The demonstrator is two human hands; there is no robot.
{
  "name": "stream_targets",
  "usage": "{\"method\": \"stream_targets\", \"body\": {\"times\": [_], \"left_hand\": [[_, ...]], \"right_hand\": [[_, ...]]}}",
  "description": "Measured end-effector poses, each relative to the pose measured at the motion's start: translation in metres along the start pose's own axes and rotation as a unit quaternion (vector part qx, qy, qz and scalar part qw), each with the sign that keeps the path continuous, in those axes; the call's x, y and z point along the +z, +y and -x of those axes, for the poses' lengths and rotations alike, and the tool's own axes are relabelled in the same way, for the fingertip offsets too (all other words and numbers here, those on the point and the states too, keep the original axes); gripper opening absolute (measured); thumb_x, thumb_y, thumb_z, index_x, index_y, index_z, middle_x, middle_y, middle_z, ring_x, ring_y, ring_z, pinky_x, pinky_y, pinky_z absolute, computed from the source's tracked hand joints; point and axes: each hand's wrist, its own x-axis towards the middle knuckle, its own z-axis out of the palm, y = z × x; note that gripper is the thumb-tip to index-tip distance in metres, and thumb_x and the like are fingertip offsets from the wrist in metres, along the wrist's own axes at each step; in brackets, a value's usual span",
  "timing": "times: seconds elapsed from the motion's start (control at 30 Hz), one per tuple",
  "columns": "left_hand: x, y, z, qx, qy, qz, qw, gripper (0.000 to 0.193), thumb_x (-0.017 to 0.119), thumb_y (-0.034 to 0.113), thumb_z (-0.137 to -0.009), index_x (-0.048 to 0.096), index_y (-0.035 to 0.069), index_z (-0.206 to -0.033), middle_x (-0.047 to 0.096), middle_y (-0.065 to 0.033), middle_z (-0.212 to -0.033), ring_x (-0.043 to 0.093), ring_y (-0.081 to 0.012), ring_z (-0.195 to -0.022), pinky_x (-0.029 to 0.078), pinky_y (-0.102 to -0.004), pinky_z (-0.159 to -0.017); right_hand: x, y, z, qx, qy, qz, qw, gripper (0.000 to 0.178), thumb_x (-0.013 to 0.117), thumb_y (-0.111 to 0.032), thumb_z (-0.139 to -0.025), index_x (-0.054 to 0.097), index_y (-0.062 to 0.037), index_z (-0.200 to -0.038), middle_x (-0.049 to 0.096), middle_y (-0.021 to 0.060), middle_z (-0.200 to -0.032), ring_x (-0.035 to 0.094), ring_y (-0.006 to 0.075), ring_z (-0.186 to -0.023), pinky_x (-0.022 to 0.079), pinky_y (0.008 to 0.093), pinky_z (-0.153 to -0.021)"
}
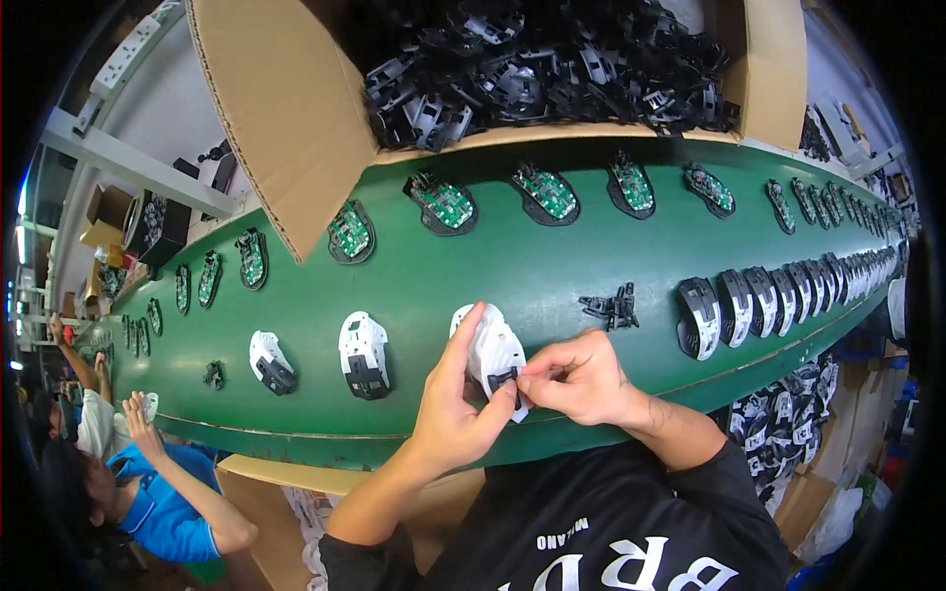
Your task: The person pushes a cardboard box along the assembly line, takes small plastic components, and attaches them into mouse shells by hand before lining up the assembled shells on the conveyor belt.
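Observation:
A white computer mouse shell (496, 345) is gripped in my left hand (448, 414), the fingers along its left side and the thumb at its lower end. My right hand (583, 379) pinches at a small black plastic part (503, 377) on that lower end; the fingertips partly cover it. Left of my hands, two white mouse shells with black parts fitted, a nearer one (366, 357) and a farther one (270, 362), lie on the green conveyor belt (512, 264). Some loose black plastic pieces (613, 306) lie just beyond my right hand.
An open cardboard box (552, 138) full of black and grey plastic parts stands on the far side. Mouse bases with green circuit boards (445, 204) line the belt. Black-and-white mouse shells (699, 320) form a row at right. A co-worker in a blue shirt (168, 507) is at left.

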Motion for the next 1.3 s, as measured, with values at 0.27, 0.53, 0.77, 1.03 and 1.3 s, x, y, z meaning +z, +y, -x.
{"method": "stream_targets", "body": {"times": [0.27,0.53,0.77,1.03,1.3], "left_hand": [[0.001,-0.005,-0.007,0.018,0.013,-0.128,0.992,0.070,0.061,0.000,-0.076,0.034,-0.002,-0.141,0.058,-0.0167,-0.113,0.058,-0.0206,-0.100,0.047,-0.0326,-0.087],[-0.006,-0.020,-0.001,0.049,0.018,-0.094,0.994,0.065,0.061,0.001,-0.079,0.034,-0.005,-0.138,0.059,-0.0163,-0.114,0.058,-0.0192,-0.103,0.046,-0.0334,-0.090],[0.001,-0.014,0.001,0.039,0.015,-0.008,0.999,0.068,0.062,0.001,-0.081,0.028,-0.007,-0.140,0.057,-0.0178,-0.118,0.058,-0.0203,-0.106,0.047,-0.0328,-0.091],[-0.002,-0.022,-0.001,0.061,-0.080,-0.179,0.979,0.086,0.075,0.014,-0.071,0.016,-0.001,-0.132,0.064,-0.0208,-0.109,0.067,-0.0256,-0.093,0.052,-0.0329,-0.082],[-0.004,0.016,0.006,0.017,-0.144,-0.240,0.960,0.076,0.082,0.029,-0.070,0.047,-0.002,-0.130,0.057,-0.0215,-0.123,0.058,-0.0298,-0.112,0.048,-0.0371,-0.090]], "right_hand": [[-0.006,0.007,0.002,0.044,-0.006,-0.073,0.996,0.009,0.065,-0.003,-0.085,0.067,0.0056,-0.084,0.069,0.0095,-0.071,0.065,0.0094,-0.064,0.052,0.0233,-0.057],[-0.002,0.024,0.004,0.074,-0.072,-0.092,0.990,0.013,0.066,-0.010,-0.087,0.068,0.0025,-0.091,0.069,0.0051,-0.080,0.063,0.0066,-0.072,0.051,0.0227,-0.064],[0.003,0.021,0.002,0.095,-0.071,-0.143,0.983,0.012,0.066,-0.007,-0.085,0.066,0.0033,-0.092,0.067,0.0051,-0.080,0.064,0.0078,-0.073,0.052,0.0228,-0.066],[-0.024,0.003,0.023,-0.126,0.084,0.019,0.988,0.039,0.070,-0.010,-0.083,0.059,-0.0007,-0.118,0.059,0.0155,-0.123,0.061,0.0222,-0.109,0.052,0.0346,-0.089],[-0.053,0.003,0.061,-0.305,0.108,0.301,0.897,0.031,0.082,-0.016,-0.065,0.066,-0.0075,-0.090,0.064,0.0122,-0.109,0.063,0.0275,-0.100,0.051,0.0391,-0.083]]}}
